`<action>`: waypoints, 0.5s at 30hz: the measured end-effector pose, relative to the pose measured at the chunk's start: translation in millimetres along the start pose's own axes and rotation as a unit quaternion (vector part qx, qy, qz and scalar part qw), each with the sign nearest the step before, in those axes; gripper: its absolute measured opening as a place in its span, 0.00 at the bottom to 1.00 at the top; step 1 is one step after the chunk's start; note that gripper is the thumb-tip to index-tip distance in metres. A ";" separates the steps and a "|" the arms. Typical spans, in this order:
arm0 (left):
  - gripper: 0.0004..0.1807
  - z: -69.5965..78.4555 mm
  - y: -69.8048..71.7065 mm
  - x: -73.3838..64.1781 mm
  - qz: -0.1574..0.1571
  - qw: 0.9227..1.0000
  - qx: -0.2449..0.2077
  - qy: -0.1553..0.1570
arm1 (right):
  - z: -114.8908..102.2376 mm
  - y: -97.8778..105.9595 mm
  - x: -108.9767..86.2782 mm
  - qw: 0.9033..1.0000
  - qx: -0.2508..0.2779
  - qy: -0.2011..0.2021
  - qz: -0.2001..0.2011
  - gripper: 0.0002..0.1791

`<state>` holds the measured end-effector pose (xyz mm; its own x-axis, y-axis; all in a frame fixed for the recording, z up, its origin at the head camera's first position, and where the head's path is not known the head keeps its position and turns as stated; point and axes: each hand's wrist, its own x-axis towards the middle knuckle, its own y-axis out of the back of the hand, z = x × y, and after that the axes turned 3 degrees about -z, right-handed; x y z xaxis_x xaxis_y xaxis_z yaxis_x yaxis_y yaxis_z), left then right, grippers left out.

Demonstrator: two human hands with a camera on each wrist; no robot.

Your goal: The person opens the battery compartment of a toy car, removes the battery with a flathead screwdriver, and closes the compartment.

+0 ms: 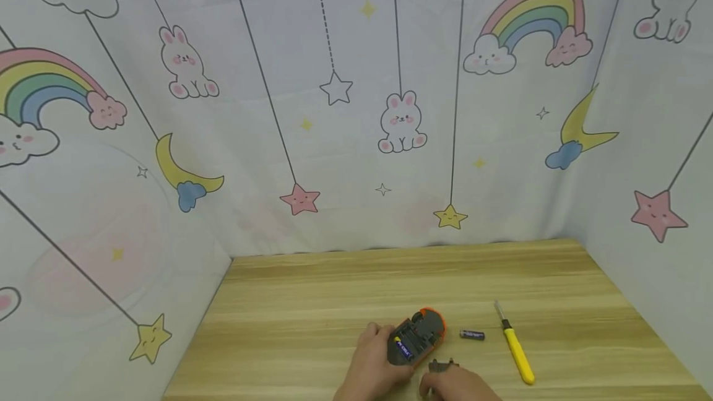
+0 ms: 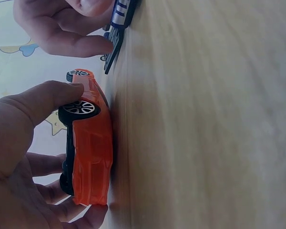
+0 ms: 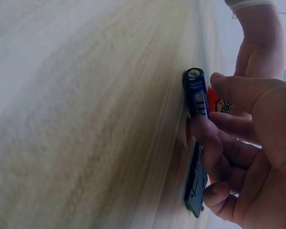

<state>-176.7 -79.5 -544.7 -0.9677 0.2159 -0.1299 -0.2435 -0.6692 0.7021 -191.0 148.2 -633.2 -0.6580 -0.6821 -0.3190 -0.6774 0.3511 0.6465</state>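
Observation:
My left hand (image 1: 372, 357) grips an orange toy car (image 2: 93, 157) turned upside down, its dark underside (image 1: 429, 325) facing up. One blue battery (image 1: 403, 349) lies in the car's uncovered battery compartment. Just right of it, my right hand (image 1: 459, 383) is low over the table with curled fingers. In the right wrist view these fingers pinch a second blue battery (image 3: 196, 93), which the hand hides from the head view. A dark flat battery cover (image 1: 444, 365) lies against the same fingers; its ribbed side (image 3: 195, 183) shows in the right wrist view.
A third battery (image 1: 472, 335) lies on the wooden table (image 1: 289, 302) behind my right hand. Further right is a screwdriver (image 1: 518, 351) with a yellow handle, its tip pointing away. A white printed curtain (image 1: 345, 159) encloses the table at the back and sides.

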 end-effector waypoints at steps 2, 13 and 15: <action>0.46 0.2 0.3 -0.2 0.002 1.000 0.000 -0.003 | -3.5 -1.3 0.0 1.000 -0.005 -0.005 -0.004 0.10; 0.45 1.1 0.8 -1.0 0.003 1.000 0.003 -0.009 | 0.0 -6.4 3.2 0.999 0.043 0.005 -0.020 0.10; 0.45 1.1 0.8 -0.9 0.002 1.000 0.003 -0.008 | -4.8 -5.4 0.9 0.999 0.040 0.010 -0.014 0.09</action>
<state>-175.9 -79.5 -543.2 -0.9676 0.2245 -0.1154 -0.2388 -0.6657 0.7069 -186.3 142.6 -633.6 -0.6329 -0.7043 -0.3216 -0.7193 0.3812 0.5807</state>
